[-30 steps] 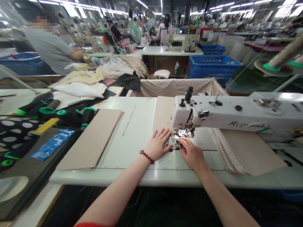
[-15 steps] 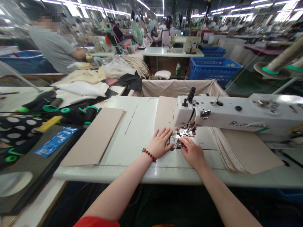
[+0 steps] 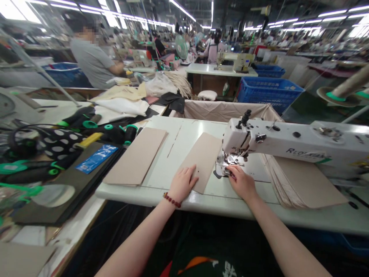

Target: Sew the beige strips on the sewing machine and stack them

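Left hand [image 3: 182, 184] rests unclenched on a beige panel [image 3: 205, 157]; curled right hand [image 3: 241, 182] touches sewing machine [image 3: 271, 138], grip unclear.

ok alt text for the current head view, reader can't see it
A left hand rests on a beige piece on a pale table; the right hand is at the working end of a white sewing machine. A stack of similar pieces lies at left, another at right, with co-workers and blue crates behind.
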`<state>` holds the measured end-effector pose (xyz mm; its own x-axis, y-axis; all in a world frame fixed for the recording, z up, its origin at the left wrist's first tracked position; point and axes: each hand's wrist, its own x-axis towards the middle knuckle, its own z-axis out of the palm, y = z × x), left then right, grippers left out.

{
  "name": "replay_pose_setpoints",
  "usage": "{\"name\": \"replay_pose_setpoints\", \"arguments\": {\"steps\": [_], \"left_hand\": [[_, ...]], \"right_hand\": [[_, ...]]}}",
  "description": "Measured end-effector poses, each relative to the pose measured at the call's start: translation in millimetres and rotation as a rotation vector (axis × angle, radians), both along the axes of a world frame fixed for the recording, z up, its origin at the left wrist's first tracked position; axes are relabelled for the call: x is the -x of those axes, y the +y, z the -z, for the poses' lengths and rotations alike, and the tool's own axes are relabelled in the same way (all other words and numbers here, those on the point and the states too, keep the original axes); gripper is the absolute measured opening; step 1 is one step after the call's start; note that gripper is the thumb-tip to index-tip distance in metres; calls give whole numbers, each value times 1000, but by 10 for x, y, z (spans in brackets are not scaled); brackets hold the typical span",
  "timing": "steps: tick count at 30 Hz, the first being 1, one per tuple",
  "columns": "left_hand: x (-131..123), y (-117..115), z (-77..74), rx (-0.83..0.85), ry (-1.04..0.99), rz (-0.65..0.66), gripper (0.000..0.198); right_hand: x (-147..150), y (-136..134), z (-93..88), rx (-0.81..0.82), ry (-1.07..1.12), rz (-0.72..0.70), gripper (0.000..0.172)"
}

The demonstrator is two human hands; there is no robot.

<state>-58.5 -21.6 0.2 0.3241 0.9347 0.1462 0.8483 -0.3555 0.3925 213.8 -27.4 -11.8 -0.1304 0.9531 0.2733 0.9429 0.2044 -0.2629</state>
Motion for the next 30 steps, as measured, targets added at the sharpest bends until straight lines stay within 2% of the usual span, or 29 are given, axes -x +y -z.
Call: {"name": "replay_pose_setpoints", "arguments": {"steps": [3, 5, 8, 11, 14, 17, 19, 21, 23, 25, 27, 30], "left_hand": [[277, -286, -26, 92, -15, -44, 34], [376, -399, -64, 166, -25, -101, 29], [384, -424, -118, 256, -41, -187, 26], [308, -357, -172, 281, -36, -208, 26], [377, -347, -286, 299, -31, -176, 26], [742, -431, -471, 475, -7, -17, 25], [1036, -467, -577, 694, 23, 154, 32], [1198, -424, -615, 639, 8, 120, 36], [1129, -290, -562, 402, -65, -8, 35], [844, -103, -432, 195, -158, -67, 35], [459, 72, -263, 125, -203, -45, 48], [18, 189, -41, 143, -131, -86, 62]], "right_hand": [[-8, -10, -1, 11, -6, 7, 33], [-1, -6, -8, 20, -9, 2, 32], [82, 31, -58, 10, 1, -36, 33], [255, 103, -163, 9, 28, -124, 35], [403, 156, -282, 36, 33, -214, 37], [408, 109, -348, 56, 54, -265, 38], [348, 18, -343, 60, 103, -272, 37], [290, -97, -302, 69, 175, -263, 35], [265, -211, -245, 85, 248, -248, 34], [267, -313, -194, 102, 305, -243, 34], [253, -414, -167, 113, 350, -251, 34], [109, -613, -166, 111, 423, -247, 34]]}}
